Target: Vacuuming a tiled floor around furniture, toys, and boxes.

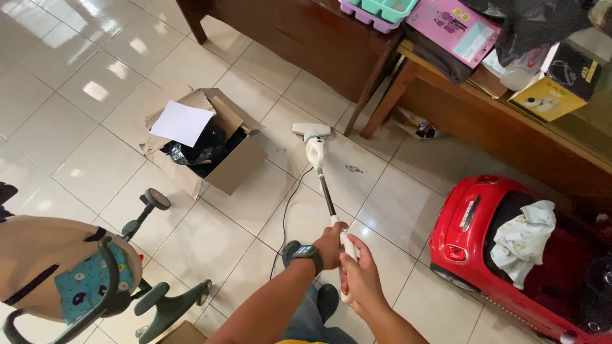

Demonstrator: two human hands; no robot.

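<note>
White plastic and a thin dark pole make up the stick vacuum (317, 153), whose flat head sits on the pale floor tiles (95, 95) just in front of a wooden table leg (373, 83). Both hands are wrapped around the white handle at the near end: the left hand (331, 244), with a dark watch (308, 253) on its wrist, takes it higher up, and the right hand (361, 279) closes its grip just below, fingers fully curled around the handle. A thin black cord (285, 216) trails across the tiles from the pole toward the person's feet.

A small dark scrap (355, 169) lies on the tile just right of the vacuum head, not yet reached, so this patch looks only partly cleaned. Left of the head stands an open cardboard box (217, 153) with a white sheet of paper (183, 123) on top. A stroller (76, 274) stands at the near left, a red toy car (510, 248) with a cloth (523, 239) on its seat at the right.
</note>
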